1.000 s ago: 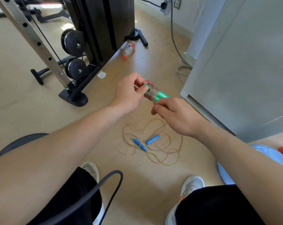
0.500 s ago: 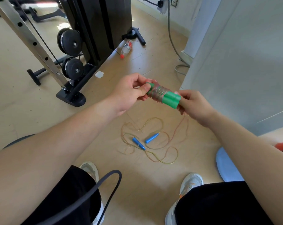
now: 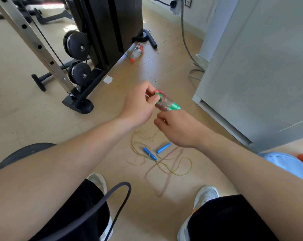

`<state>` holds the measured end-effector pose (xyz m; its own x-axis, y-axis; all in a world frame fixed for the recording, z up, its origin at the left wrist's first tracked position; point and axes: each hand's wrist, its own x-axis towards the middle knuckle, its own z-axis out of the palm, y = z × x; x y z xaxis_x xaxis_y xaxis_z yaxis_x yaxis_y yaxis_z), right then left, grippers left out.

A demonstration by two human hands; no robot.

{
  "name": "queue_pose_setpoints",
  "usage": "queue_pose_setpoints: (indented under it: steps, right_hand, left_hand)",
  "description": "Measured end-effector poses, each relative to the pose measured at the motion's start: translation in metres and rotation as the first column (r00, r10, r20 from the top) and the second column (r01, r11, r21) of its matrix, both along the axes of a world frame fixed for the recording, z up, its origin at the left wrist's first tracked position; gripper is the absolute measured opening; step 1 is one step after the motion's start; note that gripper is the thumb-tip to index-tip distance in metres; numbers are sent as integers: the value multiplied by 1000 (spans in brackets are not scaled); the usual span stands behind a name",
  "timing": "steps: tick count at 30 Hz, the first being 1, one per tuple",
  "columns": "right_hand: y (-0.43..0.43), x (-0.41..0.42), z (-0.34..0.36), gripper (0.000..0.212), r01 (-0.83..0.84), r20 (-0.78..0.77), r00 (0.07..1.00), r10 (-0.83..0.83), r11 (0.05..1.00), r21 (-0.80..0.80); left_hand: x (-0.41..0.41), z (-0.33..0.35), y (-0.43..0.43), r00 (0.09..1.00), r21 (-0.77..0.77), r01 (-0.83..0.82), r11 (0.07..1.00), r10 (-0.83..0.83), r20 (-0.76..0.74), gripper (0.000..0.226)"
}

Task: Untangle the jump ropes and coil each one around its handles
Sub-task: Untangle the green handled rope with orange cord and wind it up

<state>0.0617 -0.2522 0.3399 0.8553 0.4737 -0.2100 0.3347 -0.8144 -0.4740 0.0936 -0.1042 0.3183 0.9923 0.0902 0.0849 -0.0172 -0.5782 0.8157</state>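
while the left hand [image 3: 140, 103] pinches the green handles [image 3: 173, 105] at their 9 o'clock end, the right hand [image 3: 180, 129], fingers curled apparently on the pink rope [image 3: 164, 103] at 6 o'clock, should lay each wrap taut.

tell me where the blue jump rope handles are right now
In the head view, the two blue handles lie on the floor near centre, amid the loose rope, just below the right hand.
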Motion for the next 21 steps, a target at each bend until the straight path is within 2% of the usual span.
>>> queue_pose_setpoints:
  steps: [2,6,8,11,14,17,21]
  right_hand:
    - [-9,10,7,37,18,46,999,-19,999,28]
    - [-41,37,7,32,94,75,992,-105,986,137]
    - [-59,49,0,25,135,61,987,-151,968,212]
    - [-75,53,-7,16,197,-67,980,-185,911,362]
    - [-77,50,-16,21,244,-143,969,-201,868,433]
    - [-74,46,-27,33,328,-260,940,-223,805,495]
    - [-71,39,-42,30,389,-370,898,-240,825,410]
  left_hand:
    - [-1,-1,2,998,76,60,995,-61,7,10]
    - [-1,3,5,979,78,202,976,-199,-45,7]
    - [-2,6,5,953,20,294,956,-291,-81,7]
    - [-2,10,3,918,-126,368,921,-382,-109,8]
    - [1,11,4,910,-261,369,892,-404,-94,13]
    - [0,11,2,924,-394,299,869,-367,-107,17]
    - [-1,10,0,951,-509,188,840,-286,-120,19]
